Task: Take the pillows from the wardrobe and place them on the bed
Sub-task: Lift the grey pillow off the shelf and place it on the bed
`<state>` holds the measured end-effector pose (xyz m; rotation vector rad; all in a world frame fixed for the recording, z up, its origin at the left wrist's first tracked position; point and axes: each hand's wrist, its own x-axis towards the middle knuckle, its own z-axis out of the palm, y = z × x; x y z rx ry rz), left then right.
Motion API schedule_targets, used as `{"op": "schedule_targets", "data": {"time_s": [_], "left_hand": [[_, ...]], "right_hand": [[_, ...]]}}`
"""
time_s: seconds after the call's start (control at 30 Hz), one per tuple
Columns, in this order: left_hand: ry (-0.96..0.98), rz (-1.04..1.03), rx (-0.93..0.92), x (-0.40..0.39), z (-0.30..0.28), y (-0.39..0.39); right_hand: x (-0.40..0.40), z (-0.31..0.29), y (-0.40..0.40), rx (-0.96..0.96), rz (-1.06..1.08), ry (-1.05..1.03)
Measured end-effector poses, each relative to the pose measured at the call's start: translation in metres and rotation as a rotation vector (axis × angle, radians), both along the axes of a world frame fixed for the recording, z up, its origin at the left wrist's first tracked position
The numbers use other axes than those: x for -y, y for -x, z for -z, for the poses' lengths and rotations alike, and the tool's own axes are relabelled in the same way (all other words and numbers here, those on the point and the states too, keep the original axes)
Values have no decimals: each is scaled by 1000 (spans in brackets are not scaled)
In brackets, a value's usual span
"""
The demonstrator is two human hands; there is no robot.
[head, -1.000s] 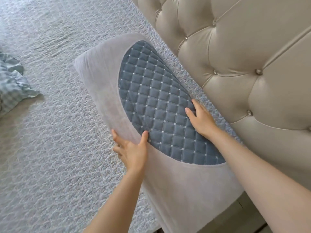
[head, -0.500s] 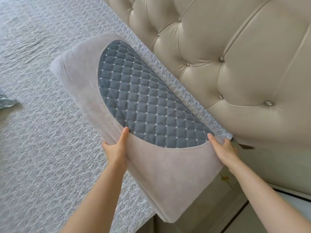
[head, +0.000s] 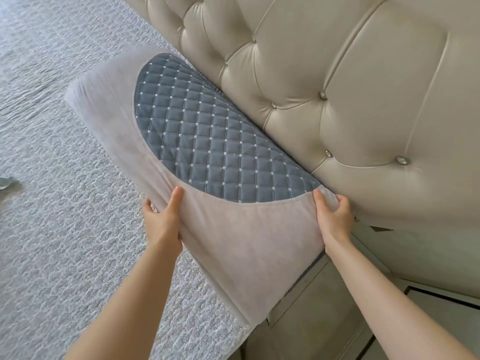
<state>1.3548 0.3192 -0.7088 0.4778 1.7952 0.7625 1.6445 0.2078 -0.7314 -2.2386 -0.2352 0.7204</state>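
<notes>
pillow [head: 233, 242] now sits flush against headboard [head: 337, 100], gap closed; our left hand [head: 162, 224] and right hand [head: 333, 216] still grip its edges. placement nearly done.

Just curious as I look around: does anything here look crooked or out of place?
Yes. The pillow lies against the headboard, but its near end sticks out past the bed's edge, unsupported. Both hands grip it.

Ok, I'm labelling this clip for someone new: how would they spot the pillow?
Find the tufted beige headboard; along its base, on the grey patterned bedspread, lies the pillow, gripped by the left hand and right hand. Nothing else has its pale cover with a blue quilted half-oval panel.
</notes>
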Motion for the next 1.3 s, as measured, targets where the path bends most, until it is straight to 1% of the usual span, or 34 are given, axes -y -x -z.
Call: {"op": "schedule_targets", "data": {"time_s": [0.1, 0.2, 0.33, 0.57, 0.73, 0.83, 0.93, 1.07, 1.17, 1.23, 1.3], "left_hand": [[1, 28, -20, -21, 1, -4], [34, 41, -17, -20, 11, -4], [41, 18, 6, -15, 23, -15], [21, 38, -20, -7, 31, -19], [8, 69, -44, 0, 27, -18], [32, 74, -19, 0, 24, -15], [62, 90, -19, -1, 15, -14], [87, 87, -47, 9, -2, -17], [104, 189, -76, 27, -17, -18], [137, 248, -44, 41, -27, -14], [149, 254, -12, 54, -37, -5]], "right_hand": [[-14, 4, 5, 12, 8, -4], [-12, 10, 11, 18, 9, -5], [-14, 14, 5, 14, 47, -56], [-21, 26, 6, 127, 85, -49], [-21, 28, 4, 163, 49, -21], [-20, 26, 1, 147, 24, 13], [-19, 19, -1, 85, -2, 47], [-17, -1, 3, 31, -96, 176], [-11, -20, 12, 43, -208, 264], [-4, -35, 22, 59, -299, 289], [7, -51, 34, 57, -402, 313]]}}
